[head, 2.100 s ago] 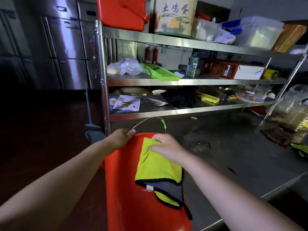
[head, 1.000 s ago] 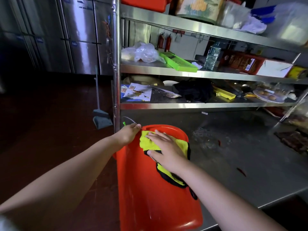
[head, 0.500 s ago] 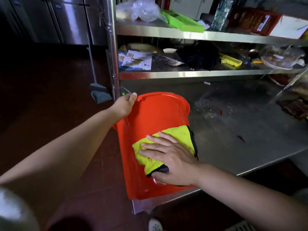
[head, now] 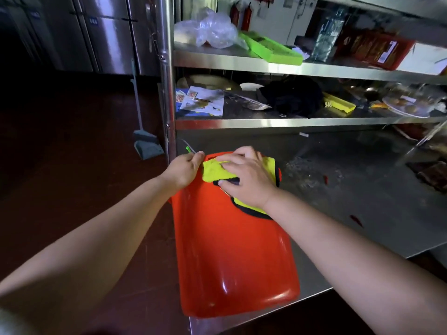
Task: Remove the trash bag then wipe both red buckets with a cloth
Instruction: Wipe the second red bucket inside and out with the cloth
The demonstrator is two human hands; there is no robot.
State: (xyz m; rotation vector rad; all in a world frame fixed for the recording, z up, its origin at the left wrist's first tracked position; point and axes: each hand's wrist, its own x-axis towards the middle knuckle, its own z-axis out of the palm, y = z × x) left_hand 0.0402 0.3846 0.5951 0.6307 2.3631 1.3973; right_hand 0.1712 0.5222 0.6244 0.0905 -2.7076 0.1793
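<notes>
Since half a second ago the right hand (head: 246,176) has slid the yellow cloth (head: 215,170) from the bucket's lower side up to its far rim. Head view: the red bucket (head: 232,257) lies on its side at centre frame, on the steel table (head: 362,201) — fingers spread flat, pressing the cloth down. The left hand (head: 185,170) grips the rim beside its wire handle (head: 188,146).

Both forearms are bare to the frame's edge, no sleeves showing. The left hand (head: 185,169) and right hand (head: 246,176) wear no gloves, rings or watch.
</notes>
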